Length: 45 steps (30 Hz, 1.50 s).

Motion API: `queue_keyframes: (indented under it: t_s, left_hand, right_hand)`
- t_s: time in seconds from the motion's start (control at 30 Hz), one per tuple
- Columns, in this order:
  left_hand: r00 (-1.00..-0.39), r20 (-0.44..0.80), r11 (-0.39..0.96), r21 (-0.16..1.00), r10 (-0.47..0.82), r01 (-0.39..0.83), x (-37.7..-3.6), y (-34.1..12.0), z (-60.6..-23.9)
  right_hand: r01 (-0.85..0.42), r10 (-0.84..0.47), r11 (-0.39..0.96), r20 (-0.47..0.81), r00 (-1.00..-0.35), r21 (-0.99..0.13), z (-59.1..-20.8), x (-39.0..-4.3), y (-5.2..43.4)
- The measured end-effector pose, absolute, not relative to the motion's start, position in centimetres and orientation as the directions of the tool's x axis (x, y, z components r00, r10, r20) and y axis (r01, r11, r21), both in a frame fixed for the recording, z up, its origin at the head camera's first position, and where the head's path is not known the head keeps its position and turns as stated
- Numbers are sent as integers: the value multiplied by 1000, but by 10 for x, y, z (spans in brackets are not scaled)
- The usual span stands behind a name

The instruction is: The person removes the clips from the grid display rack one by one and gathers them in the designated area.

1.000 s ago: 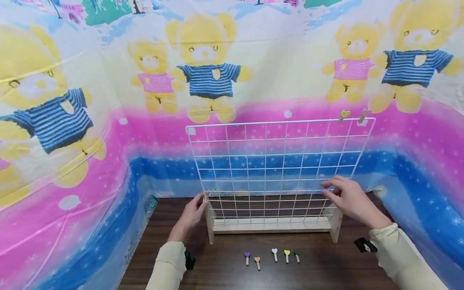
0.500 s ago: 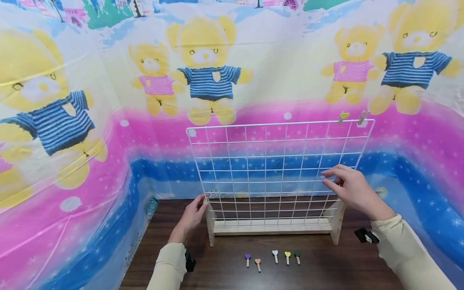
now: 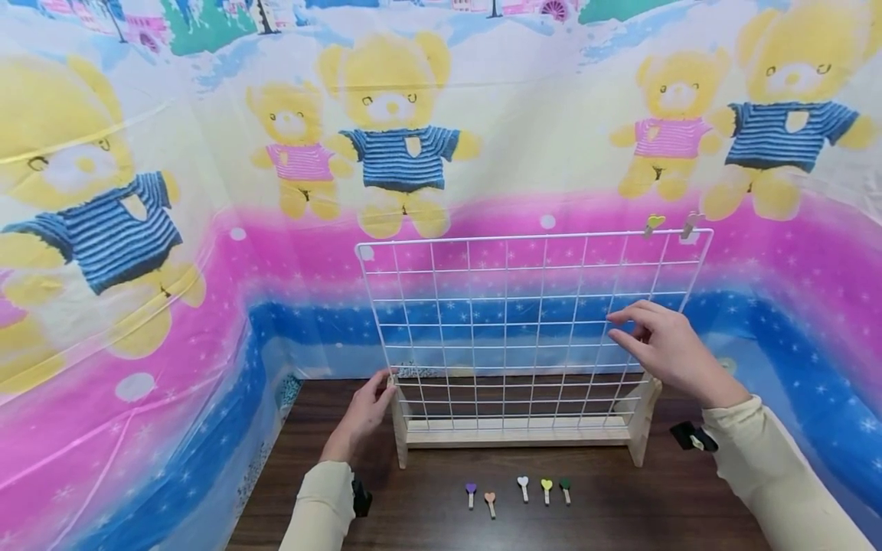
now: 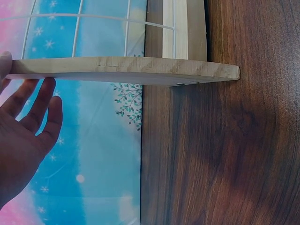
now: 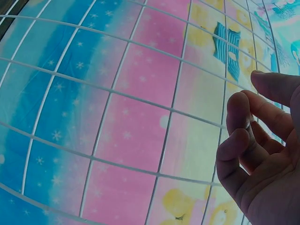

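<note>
A white wire grid panel stands upright in a pale wooden stand on the table. My left hand pinches the top of the stand's left wooden upright, thumb on one side and fingertips on the other. In front of the grid's right part, my right hand hovers with fingers loosely bent and nothing between them; the right wrist view shows thumb and fingers apart. Clipped on the top wire at the right are a yellow heart clothespin and a pinkish one.
Several small heart clothespins lie on the dark wooden table before the stand: purple, orange, white, yellow and green. A bear-patterned cloth hangs behind and at both sides.
My right hand has risen along the front of the grid's right side. My left hand keeps its place on the upright. The clothespins have not moved.
</note>
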<state>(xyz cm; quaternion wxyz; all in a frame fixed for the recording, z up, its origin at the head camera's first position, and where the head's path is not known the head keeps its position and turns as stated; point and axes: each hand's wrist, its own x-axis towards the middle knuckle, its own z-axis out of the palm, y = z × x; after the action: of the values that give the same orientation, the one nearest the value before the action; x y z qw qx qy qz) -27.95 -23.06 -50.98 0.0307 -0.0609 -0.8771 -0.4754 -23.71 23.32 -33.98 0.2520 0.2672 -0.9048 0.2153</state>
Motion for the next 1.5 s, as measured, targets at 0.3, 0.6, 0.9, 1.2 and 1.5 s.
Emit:
queue_keyframes:
  t_s: [0.3,0.6,0.9,1.2,1.5]
  left_hand:
    - [-993,92,530,840,77,119,-280,-232,-512]
    - [-990,115,531,836,80,140,-281,-232,-513]
    - [-990,109,525,840,85,138,-281,-232,-514]
    - [-993,101,531,839,67,121,-281,-231,-512]
    - [-993,97,529,841,63,116,-281,-231,-513]
  right_hand:
    - [-618,-393,744,581,-713,-255,-334,-240,228]
    - [-605,-395,750,554,-733,-266,-333,-239,223]
    - [-649,-426,711,569,-704,-270,-328,-239,212]
    - [-675,-453,687,568,-687,-270,-323,-236,195]
    - [-706,-486,661,571,-662,-254,-317,-232,183]
